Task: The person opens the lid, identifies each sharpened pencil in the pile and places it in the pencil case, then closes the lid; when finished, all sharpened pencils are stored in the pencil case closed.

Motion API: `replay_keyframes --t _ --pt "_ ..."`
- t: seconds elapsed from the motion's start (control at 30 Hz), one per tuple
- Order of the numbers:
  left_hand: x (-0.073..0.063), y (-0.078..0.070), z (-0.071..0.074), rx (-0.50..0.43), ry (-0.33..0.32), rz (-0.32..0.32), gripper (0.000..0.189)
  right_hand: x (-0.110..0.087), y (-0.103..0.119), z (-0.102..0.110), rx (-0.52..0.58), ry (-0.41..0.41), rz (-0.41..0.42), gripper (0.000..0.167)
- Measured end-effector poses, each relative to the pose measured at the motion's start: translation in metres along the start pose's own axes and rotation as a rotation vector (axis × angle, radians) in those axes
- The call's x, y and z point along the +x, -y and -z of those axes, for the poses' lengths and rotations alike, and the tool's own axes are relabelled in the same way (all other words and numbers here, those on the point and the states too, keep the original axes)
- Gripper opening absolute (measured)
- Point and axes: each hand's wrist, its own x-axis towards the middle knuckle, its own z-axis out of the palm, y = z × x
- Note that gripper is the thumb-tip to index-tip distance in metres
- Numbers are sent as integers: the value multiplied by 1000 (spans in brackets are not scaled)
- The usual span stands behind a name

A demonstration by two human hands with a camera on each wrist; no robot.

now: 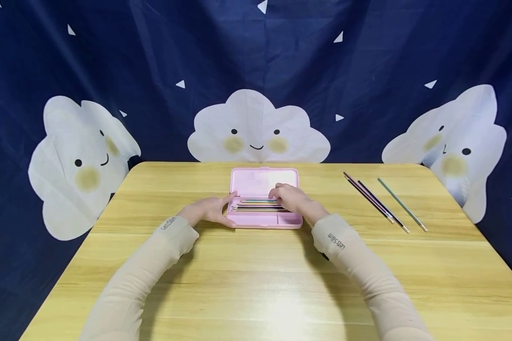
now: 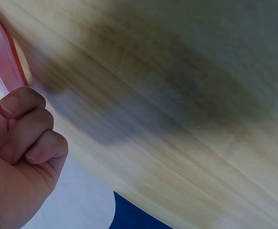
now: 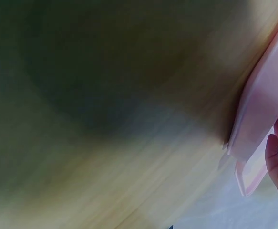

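Note:
A pink pencil case (image 1: 252, 219) lies with its lid (image 1: 256, 181) raised at the back of the table. Several coloured pencils (image 1: 258, 206) lie lengthwise in its rear compartment. My left hand (image 1: 211, 210) holds the case's left end, thumb at the front corner and index finger farther back; the left wrist view shows the other fingers curled. My right hand (image 1: 291, 196) reaches over the right part of the case, fingers bent down at the pencils' right ends. The hand itself hides whether it pinches one. In the right wrist view only its fingers (image 3: 273, 157) show beside the case wall.
Several more pencils (image 1: 375, 201), dark, pink and green, lie slantwise on the wooden table (image 1: 247, 274) right of the case. A divider splits the case's front compartment. Behind the table hangs a dark blue curtain (image 1: 162, 52) with smiling clouds.

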Motion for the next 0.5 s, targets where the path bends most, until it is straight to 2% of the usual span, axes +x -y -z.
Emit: replay_keyframes --t 0.17,0.5 --pt "0 1 -2 2 -13 -12 111 -3 -3 0 22 -31 11 22" --pt "-1 0 -1 -16 -10 1 111 -20 -12 7 70 -45 17 20"
